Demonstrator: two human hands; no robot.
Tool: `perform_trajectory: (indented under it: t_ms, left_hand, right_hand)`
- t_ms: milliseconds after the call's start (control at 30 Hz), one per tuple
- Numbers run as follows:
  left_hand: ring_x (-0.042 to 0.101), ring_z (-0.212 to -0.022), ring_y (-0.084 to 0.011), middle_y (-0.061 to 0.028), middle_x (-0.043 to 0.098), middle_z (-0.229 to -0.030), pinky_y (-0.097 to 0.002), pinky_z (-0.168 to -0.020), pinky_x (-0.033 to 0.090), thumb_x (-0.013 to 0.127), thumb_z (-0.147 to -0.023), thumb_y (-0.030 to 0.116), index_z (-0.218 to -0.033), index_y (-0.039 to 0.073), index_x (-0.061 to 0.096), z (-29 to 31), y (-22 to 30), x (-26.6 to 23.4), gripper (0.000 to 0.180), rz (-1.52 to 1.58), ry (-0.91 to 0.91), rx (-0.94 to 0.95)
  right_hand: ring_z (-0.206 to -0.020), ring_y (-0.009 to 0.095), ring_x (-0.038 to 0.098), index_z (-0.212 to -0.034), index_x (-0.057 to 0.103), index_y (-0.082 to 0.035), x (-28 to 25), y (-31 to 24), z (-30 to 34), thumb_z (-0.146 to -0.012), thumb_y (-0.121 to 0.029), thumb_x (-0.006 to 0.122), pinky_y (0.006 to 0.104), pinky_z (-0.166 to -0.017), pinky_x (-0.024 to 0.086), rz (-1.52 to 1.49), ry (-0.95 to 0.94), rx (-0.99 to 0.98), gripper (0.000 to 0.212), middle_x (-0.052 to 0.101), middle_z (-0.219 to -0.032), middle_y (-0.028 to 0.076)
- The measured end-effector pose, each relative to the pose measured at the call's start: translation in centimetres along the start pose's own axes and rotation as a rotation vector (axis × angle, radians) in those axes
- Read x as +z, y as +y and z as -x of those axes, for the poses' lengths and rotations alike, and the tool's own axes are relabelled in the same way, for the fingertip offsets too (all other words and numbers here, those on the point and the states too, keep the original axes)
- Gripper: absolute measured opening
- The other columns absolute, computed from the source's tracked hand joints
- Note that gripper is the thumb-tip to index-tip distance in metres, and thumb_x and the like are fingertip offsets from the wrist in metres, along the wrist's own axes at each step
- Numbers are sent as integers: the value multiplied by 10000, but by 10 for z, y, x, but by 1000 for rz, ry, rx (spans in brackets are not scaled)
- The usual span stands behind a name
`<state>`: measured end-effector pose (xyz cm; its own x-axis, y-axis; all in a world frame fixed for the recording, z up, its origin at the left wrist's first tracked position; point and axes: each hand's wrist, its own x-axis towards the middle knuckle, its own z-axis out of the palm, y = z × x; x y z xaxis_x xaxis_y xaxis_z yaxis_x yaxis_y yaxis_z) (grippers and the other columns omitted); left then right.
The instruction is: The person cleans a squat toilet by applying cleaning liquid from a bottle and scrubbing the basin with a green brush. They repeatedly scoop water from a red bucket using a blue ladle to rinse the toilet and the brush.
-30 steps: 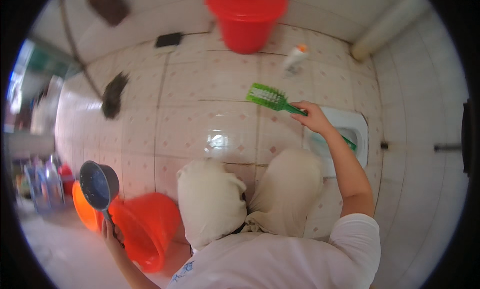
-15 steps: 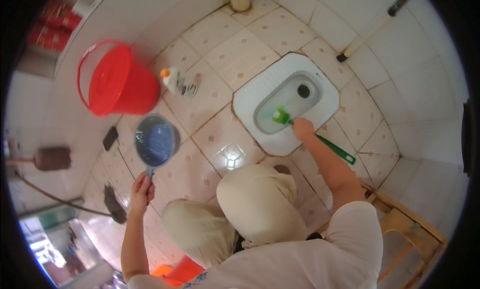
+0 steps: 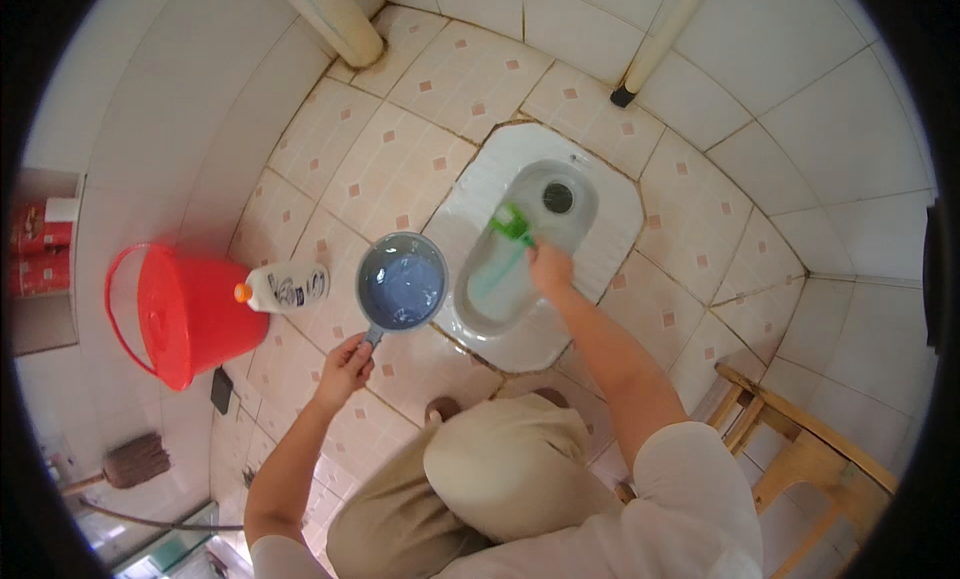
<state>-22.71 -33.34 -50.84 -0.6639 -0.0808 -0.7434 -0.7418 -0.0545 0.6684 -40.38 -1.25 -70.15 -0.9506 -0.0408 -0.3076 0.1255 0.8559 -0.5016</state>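
My left hand (image 3: 346,367) is closed round the handle of a grey-blue water dipper (image 3: 402,282), held level with water in it, beside the left rim of the squat toilet. My right hand (image 3: 550,269) grips a green toilet brush (image 3: 512,225) over the basin; its bristle head is in the bowl near the drain hole. The white squat toilet (image 3: 613,219) is set into the tiled floor, with a greenish streak of liquid in its basin. Most of the brush handle is hidden by my right hand and forearm.
A red bucket (image 3: 190,314) stands at the left wall, with a white bottle with an orange cap (image 3: 288,286) beside it. A wooden chair (image 3: 800,449) is at the lower right. Pipes (image 3: 335,24) run down the far walls. A broom (image 3: 135,462) is at the lower left.
The dipper has moved right, up to the toilet's edge. The brush head has shifted farther along the basin toward the drain. My view has turned, so the bucket and bottle appear lower left.
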Motion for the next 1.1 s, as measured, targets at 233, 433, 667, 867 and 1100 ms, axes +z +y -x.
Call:
perform_trajectory:
  t_ms: [233,433,667,867,1100]
  left_hand:
    - [338,-469,-42,33,446,-620,-180,-407,255,495,-953,271,-1135,99,545,-57,9,35,256,-43,-89,-18]
    - [345,-467,-41,37,428,-612,-182,-406,264,494,-955,262,-1176,87,538,-81,2,48,285,-65,-131,-18]
    - [353,-469,-41,30,434,-612,-186,-408,281,510,-948,240,-1191,68,535,-102,-6,71,299,18,-170,-57]
    - [355,-477,-46,33,428,-608,-191,-415,280,501,-951,266,-1177,74,544,-108,0,87,300,-78,-139,3]
    - [369,-487,-51,30,437,-626,-190,-420,289,488,-956,263,-1141,66,557,-105,0,106,279,-145,-131,-13]
  right_hand:
    - [-736,366,602,-1073,598,-97,9,33,-33,-877,-235,500,481,-634,473,128,11,-138,259,631,-813,177]
    - [-729,354,612,-1116,591,-127,-2,30,-43,-872,-252,522,469,-642,483,92,11,-155,283,638,-772,151]
    - [-767,345,616,-1090,602,-78,-4,42,-52,-870,-255,532,465,-667,476,90,154,-168,290,644,-820,166]
    - [-863,347,612,-1087,608,-73,-42,21,-68,-881,-256,517,469,-719,474,18,53,-28,291,641,-916,192]
    - [-881,355,616,-1108,597,-69,6,37,-83,-890,-261,505,444,-749,484,-201,263,341,305,643,-970,193]
